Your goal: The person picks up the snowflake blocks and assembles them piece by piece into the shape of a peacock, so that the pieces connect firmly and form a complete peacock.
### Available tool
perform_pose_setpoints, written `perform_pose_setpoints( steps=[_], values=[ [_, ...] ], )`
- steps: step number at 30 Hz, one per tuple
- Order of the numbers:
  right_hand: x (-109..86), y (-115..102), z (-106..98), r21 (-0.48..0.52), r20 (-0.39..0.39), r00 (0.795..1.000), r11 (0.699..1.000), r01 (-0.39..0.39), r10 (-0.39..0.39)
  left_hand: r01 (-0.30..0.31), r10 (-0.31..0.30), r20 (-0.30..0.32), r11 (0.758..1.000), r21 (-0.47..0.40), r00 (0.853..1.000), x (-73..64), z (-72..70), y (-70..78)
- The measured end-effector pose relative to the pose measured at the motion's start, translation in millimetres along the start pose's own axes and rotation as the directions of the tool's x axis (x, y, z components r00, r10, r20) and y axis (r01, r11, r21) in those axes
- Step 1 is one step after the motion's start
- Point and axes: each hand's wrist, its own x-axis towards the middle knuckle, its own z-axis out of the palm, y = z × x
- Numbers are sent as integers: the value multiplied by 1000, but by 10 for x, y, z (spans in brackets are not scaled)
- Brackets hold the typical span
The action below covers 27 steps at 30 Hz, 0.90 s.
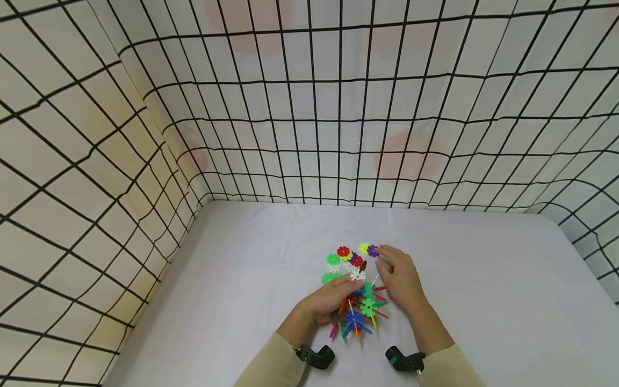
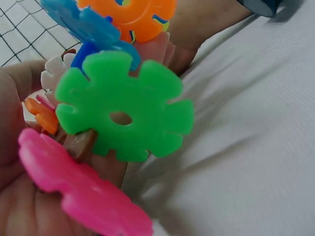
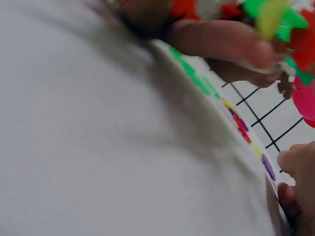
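Observation:
My left hand (image 1: 333, 296) holds a spiky cluster of interlocked plastic snowflake discs (image 1: 354, 321), coloured blue, green, red and orange. Close up in the left wrist view, a green disc (image 2: 123, 105) and a pink disc (image 2: 81, 189) jut out beside the left palm (image 2: 19, 201). My right hand (image 1: 402, 277) reaches past the cluster, its fingertips beside a loose purple disc (image 1: 373, 250); whether they touch it is hard to tell. In the right wrist view the thumb and finger stand apart near that purple disc (image 3: 268, 167).
Loose discs lie on the white tabletop (image 1: 242, 258) beyond my left hand: a yellow disc (image 1: 364, 248), a red disc (image 1: 343, 251), green discs (image 1: 331, 278), white ones and a brown one (image 1: 363, 265). Black wire mesh (image 1: 314, 118) borders the table's back and sides.

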Motion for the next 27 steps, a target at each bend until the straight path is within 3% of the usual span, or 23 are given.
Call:
perform_pose_setpoints(
  steps=[5, 12, 16, 20, 23, 25, 27],
  values=[
    [32, -30, 18, -148, 96, 989, 981, 126, -112, -31, 32, 49, 999, -25, 998, -2, 3, 26],
    [7, -4, 48, -142, 35, 997, 988, 68, -64, -20, 23, 96, 999, -35, 995, -17, 12, 34],
    [-4, 16, 49, -116, -3, 997, 990, 78, -79, -28, 33, 100, 998, -48, 994, -13, 15, 29],
    [-13, 20, 36, -70, -92, 992, 994, 83, -89, -26, 33, 91, 996, -83, 995, -4, 15, 23],
    [-29, 19, 25, -1, -150, 988, 999, 36, -36, -24, 32, 70, 995, -101, 997, -1, 13, 14],
    [-38, 14, 12, 109, -171, 985, 994, -1, 19, -25, 32, 58, 994, -107, 998, 2, 13, 13],
    [-41, 13, -1, 260, -160, 985, 965, -27, 70, -33, 38, 43, 994, -107, 998, 8, 18, 13]
  ],
)
